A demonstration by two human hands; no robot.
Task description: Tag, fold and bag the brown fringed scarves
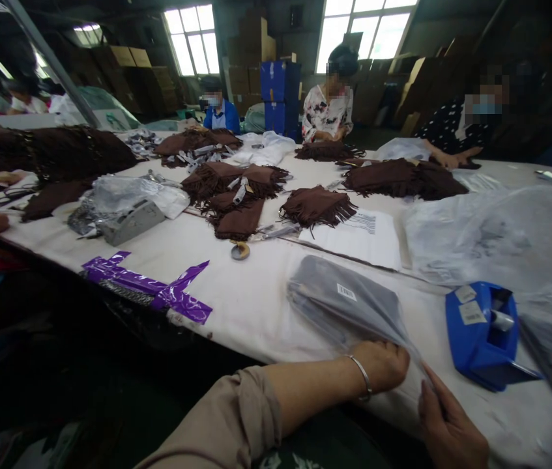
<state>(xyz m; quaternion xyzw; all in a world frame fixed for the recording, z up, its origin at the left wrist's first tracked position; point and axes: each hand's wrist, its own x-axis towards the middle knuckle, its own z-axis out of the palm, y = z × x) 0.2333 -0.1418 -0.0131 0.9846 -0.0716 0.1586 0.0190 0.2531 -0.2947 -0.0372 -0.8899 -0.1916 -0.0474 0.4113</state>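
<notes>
A clear plastic bag [354, 290] with a dark grey folded item inside and a white barcode label [347, 291] lies at the near edge of the table. My left hand [380, 366], with a silver bangle on its wrist, is closed on the bag's near edge. At the bag's right corner, my right hand [451, 417] pinches the loose plastic between thumb and fingers. To the right of both hands stands a blue tape dispenser [481, 332].
Brown fringed textile pieces [317, 207] lie across the table [251, 293]. A grey tape dispenser [131, 221], a tape roll [240, 251], printed paper [358, 238] and clear plastic bags [495, 234] are around them. Purple tape [148, 286] covers the front edge. Several people work nearby.
</notes>
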